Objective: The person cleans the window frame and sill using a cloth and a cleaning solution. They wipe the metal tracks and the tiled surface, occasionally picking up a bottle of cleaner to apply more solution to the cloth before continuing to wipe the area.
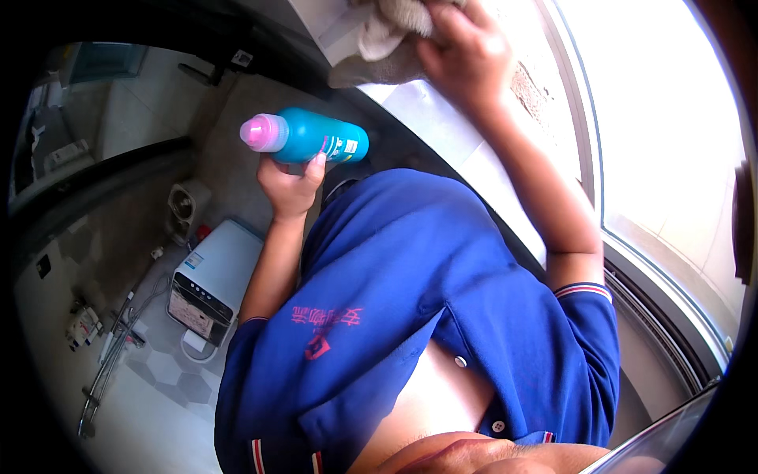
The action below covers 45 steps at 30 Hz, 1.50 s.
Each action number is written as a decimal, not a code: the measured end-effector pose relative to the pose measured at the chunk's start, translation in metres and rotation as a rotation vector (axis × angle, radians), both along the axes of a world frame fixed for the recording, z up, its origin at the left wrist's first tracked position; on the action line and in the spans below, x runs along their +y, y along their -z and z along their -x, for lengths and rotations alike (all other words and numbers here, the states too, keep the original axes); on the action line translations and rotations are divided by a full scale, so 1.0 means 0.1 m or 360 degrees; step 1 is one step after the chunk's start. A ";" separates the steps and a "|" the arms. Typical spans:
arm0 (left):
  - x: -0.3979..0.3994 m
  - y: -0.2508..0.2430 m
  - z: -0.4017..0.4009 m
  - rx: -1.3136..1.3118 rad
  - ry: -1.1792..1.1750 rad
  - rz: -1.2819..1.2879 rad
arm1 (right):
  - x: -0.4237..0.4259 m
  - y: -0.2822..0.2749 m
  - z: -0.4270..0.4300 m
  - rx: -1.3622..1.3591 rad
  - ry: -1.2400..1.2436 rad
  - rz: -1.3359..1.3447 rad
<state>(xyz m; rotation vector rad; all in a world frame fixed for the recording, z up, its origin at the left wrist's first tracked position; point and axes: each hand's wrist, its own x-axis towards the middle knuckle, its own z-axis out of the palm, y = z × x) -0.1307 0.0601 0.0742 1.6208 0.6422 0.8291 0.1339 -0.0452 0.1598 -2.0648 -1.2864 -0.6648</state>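
Note:
A teal plastic bottle [314, 135] with a pink cap lies nearly level across the view, its cap pointing left. My left hand [291, 183] grips it from below, the thumb on its printed side. At the top, my right hand [465, 56] holds a bundle of greyish and off-white fabric pieces [394, 35], over the edge of a pale ledge. The fingertips and the upper part of the bundle are partly cut off by the frame's edge. The two hands are well apart.
A pale ledge [426, 109] runs beside a bright window with a curved-looking metal frame [586, 112]. At the lower left stands a white box-shaped appliance [222, 266] on the floor, near metal pipes [109, 355] and a cable. A dark frame edge crosses the left.

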 end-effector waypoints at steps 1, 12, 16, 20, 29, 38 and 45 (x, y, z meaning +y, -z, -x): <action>-0.01 0.01 0.00 -0.0007 0.0002 0.0035 | -0.07 0.22 0.01 0.0170 0.0048 0.0176; -0.09 0.33 0.23 0.0056 -0.0165 -0.0101 | -0.15 1.16 -0.17 0.0502 0.0008 0.0455; -0.09 0.32 0.22 0.0068 -0.0170 -0.0012 | -0.08 0.56 -0.31 0.0208 -0.0119 -0.0095; -0.07 0.26 0.12 0.0014 -0.0165 0.0009 | -0.14 0.67 -0.21 0.0256 -0.0046 0.0204; -0.05 0.16 0.10 0.0026 -0.0140 -0.0146 | -0.32 1.07 -0.10 0.0705 -0.0001 0.0757; -0.11 -0.25 -0.31 0.0046 0.0212 -0.0421 | -1.04 0.73 0.13 0.0782 0.0168 0.1051; -0.25 -0.40 -0.93 -0.0047 0.0494 -0.0805 | -1.62 0.50 0.37 0.0889 0.0398 0.1279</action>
